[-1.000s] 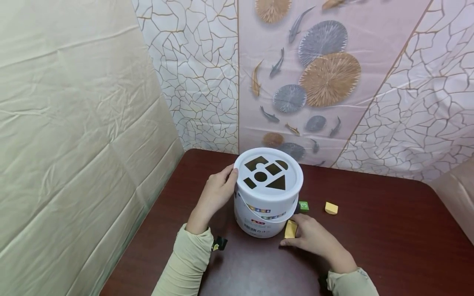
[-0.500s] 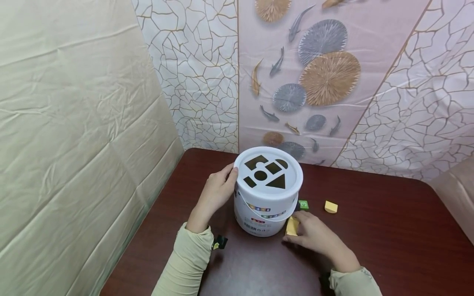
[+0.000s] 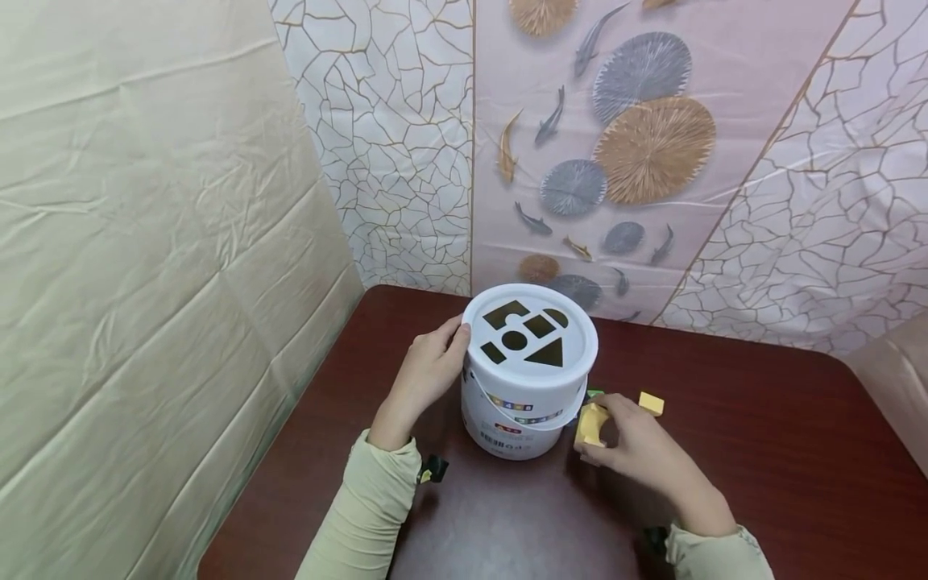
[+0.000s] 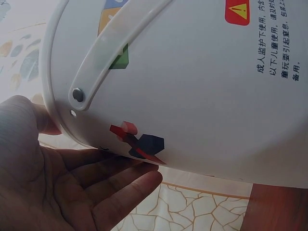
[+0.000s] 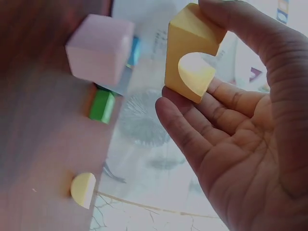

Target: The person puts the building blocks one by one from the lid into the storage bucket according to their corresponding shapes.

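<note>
A white bucket (image 3: 511, 415) stands upright on the table, its lid (image 3: 561, 322) cut with several shaped holes. My left hand (image 3: 428, 366) rests against the bucket's left side. In the left wrist view, the fingers (image 4: 122, 190) lie nearly straight along the wall, with the thumb at the lid's rim. Right of the bucket, my right hand (image 3: 641, 435) pinches a yellow arch block (image 3: 590, 425) between thumb and fingertips. The right wrist view shows this arch block (image 5: 180, 72) raised, its rounded notch facing the palm.
A yellow half-round block (image 3: 651, 403) lies beyond my right hand. A green block (image 3: 595, 394) is partly hidden beside the bucket. In the right wrist view are a pink block (image 5: 100, 50) and a blue one (image 5: 133, 52) behind it. Patterned cloth (image 3: 406, 145) hangs behind the table.
My right hand has lifted the yellow arch block off the table and moved it slightly right and away from the bucket. The left hand stays at the bucket's side.
</note>
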Demonstrator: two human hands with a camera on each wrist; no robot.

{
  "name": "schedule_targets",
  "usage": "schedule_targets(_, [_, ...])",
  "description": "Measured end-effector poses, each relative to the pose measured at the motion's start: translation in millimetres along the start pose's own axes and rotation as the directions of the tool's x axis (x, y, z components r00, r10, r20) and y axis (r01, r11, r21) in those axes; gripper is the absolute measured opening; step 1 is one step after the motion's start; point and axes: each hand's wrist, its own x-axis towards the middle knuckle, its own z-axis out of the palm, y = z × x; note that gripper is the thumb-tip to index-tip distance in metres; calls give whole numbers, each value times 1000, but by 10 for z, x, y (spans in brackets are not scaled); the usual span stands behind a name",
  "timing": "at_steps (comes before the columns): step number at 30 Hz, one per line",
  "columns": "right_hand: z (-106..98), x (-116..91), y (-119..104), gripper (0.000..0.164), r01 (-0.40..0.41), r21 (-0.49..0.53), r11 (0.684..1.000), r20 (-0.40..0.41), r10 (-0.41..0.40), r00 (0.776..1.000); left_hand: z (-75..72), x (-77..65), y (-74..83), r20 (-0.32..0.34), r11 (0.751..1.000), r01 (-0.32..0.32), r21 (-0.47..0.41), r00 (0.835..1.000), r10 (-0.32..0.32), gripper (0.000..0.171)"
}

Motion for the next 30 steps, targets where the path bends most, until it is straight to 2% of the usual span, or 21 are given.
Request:
schedule_targets(4, [-94,-5,5,64,36,-24,999,-92,-38,995,0,-2,-2,-1,1000,6,6,1000,-6,51])
schedule_targets(7, [-154,4,4,62,31,-35,999,-159,-36,987,1,-9,-9,-1,1000,15,8,1000,-15,51])
schedule_targets(13, [-327,55,-43,56,-36,18,999,-301,39,953,-1,-10,5,-4,1000,4,9,1000,-4,51])
schedule_targets(16, [-434,96,-101,56,-66,59,996,-339,82,937,-2,-4,11,-5,1000,-3,12,1000,3,51])
schedule_targets(23, [-682,235,-386,66,-163,125,979,-435,201,878,-9,-8,24,-7,1000,-3,16,1000,3,50])
schedule_targets(26, [-726,325,-547,65,-129,181,975,-457,199,867,-8,-7,24,-5,1000,-5,15,1000,5,50])
schedule_targets(30, [-708,469,-752,62,-6,207,978,-474,106,874,-7,-6,24,-3,1000,-1,15,1000,1,50])
